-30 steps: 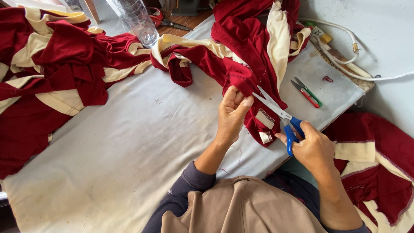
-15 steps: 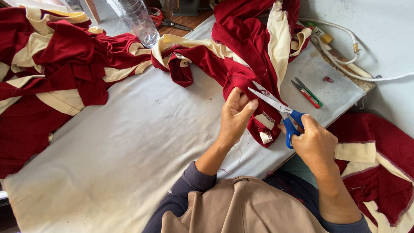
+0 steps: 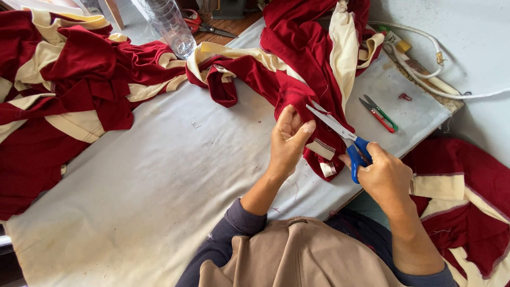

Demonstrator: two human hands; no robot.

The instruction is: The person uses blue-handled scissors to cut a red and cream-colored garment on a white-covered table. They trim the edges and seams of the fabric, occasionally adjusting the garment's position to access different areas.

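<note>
The right hand (image 3: 387, 178) grips blue-handled scissors (image 3: 340, 133), blades parted at a dark red and cream garment (image 3: 297, 79) on the white-covered desk (image 3: 133, 186). Just left of it, the left hand (image 3: 288, 142) pinches the fabric's edge. Small thread snips (image 3: 378, 112) lie beyond the right hand.
</note>
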